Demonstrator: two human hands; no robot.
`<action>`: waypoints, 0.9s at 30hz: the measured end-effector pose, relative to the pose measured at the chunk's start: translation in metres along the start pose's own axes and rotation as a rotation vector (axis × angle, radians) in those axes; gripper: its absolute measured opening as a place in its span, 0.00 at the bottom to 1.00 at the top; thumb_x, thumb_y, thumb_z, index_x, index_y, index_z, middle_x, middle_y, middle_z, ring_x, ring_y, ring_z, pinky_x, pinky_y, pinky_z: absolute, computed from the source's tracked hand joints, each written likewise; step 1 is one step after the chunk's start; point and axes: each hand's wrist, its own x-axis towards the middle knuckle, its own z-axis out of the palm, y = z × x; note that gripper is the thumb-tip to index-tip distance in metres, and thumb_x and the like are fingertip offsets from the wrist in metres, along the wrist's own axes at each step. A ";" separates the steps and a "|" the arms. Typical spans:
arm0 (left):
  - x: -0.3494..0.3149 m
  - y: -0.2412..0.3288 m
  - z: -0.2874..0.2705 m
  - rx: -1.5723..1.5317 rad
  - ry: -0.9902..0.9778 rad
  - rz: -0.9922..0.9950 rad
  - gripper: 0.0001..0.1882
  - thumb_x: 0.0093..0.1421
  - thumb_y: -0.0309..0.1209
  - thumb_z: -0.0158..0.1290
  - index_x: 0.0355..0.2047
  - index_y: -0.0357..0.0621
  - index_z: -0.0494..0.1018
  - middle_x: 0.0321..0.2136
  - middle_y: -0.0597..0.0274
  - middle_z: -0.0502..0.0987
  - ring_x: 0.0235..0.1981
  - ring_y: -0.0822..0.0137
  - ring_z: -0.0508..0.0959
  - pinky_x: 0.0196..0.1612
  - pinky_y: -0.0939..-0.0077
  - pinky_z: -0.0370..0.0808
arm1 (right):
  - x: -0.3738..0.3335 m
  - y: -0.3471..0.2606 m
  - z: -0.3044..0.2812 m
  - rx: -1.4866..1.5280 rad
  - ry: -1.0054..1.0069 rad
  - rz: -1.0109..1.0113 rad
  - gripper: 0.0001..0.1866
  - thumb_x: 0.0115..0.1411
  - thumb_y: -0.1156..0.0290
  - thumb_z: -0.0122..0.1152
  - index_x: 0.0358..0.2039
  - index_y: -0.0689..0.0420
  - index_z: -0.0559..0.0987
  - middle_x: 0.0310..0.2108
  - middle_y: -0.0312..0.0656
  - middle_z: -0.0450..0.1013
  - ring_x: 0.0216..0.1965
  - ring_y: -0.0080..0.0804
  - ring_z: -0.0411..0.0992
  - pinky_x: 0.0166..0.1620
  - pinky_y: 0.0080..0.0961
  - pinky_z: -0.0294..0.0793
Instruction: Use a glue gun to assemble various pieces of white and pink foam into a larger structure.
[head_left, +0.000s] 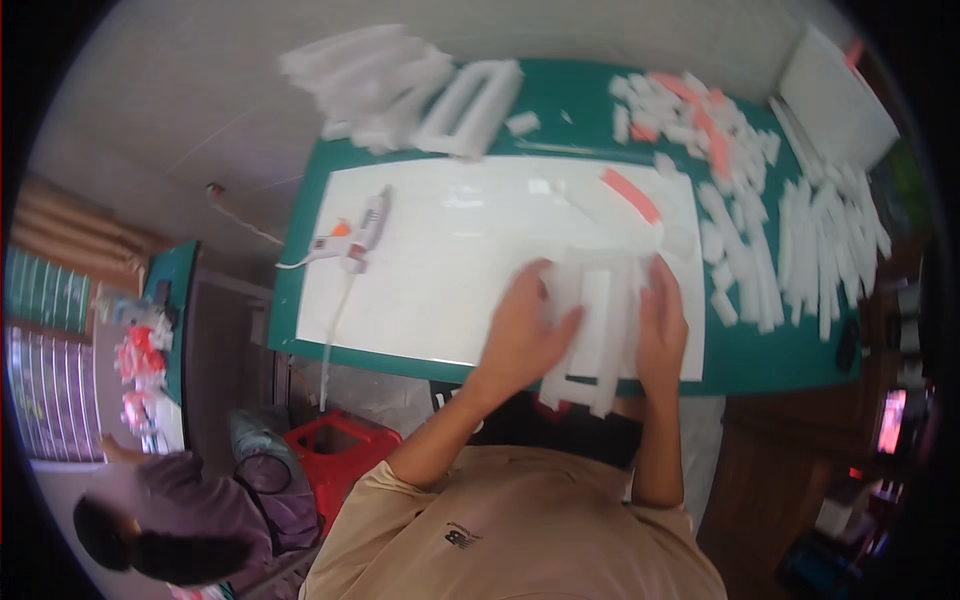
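Observation:
Over the near edge of the white board, I hold a white rectangular foam frame [617, 330] between my two hands; it is slightly blurred. My left hand [525, 328] grips its left side, the thumb lying across the strip. Along the right side, my right hand [661, 322] presses with its fingers partly hidden. A narrow opening runs down the middle of the frame, and its lower end reaches past the table's edge. Beyond my right hand lies a red-pink strip [632, 196] on the board. To the left rests a white hot glue gun [368, 228] with a trailing cord.
The white board [430, 290] lies on a green table [300, 215]. Foam frames [372, 85] are piled at the far left. Small foam offcuts [690, 115] and long white strips [825, 245] cover the right. Leftward are a red stool [345, 455] and another person [205, 510].

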 end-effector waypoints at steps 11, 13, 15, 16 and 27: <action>0.032 0.012 -0.036 0.131 -0.057 -0.091 0.29 0.52 0.29 0.56 0.54 0.42 0.60 0.18 0.56 0.72 0.19 0.58 0.76 0.24 0.65 0.71 | -0.002 0.014 -0.010 0.446 0.061 0.138 0.19 0.69 0.67 0.44 0.57 0.64 0.64 0.56 0.49 0.65 0.57 0.38 0.65 0.59 0.33 0.65; 0.050 0.016 -0.065 0.214 0.045 -0.069 0.28 0.52 0.28 0.56 0.53 0.42 0.60 0.18 0.57 0.72 0.19 0.61 0.75 0.23 0.68 0.70 | -0.001 0.011 -0.010 0.443 0.053 0.114 0.18 0.69 0.70 0.45 0.56 0.64 0.65 0.56 0.49 0.65 0.56 0.38 0.66 0.58 0.33 0.66; 0.076 0.010 -0.093 0.270 0.142 0.025 0.26 0.52 0.29 0.57 0.52 0.43 0.63 0.20 0.56 0.73 0.20 0.60 0.76 0.24 0.68 0.71 | 0.000 0.008 -0.011 0.442 0.049 0.109 0.17 0.68 0.71 0.46 0.55 0.64 0.66 0.54 0.48 0.66 0.55 0.37 0.66 0.57 0.30 0.66; 0.091 0.013 -0.107 0.341 0.155 0.047 0.25 0.52 0.31 0.56 0.50 0.43 0.65 0.21 0.55 0.74 0.21 0.59 0.77 0.26 0.67 0.71 | 0.000 0.007 -0.012 0.450 0.060 0.110 0.17 0.68 0.71 0.46 0.55 0.64 0.66 0.54 0.48 0.66 0.55 0.37 0.66 0.57 0.30 0.66; 0.309 -0.047 -0.127 0.899 0.041 0.188 0.20 0.51 0.29 0.52 0.46 0.41 0.73 0.40 0.41 0.78 0.45 0.45 0.76 0.50 0.57 0.72 | -0.005 0.007 -0.014 0.124 0.024 -0.035 0.11 0.64 0.72 0.54 0.43 0.65 0.76 0.40 0.49 0.76 0.41 0.35 0.75 0.45 0.27 0.74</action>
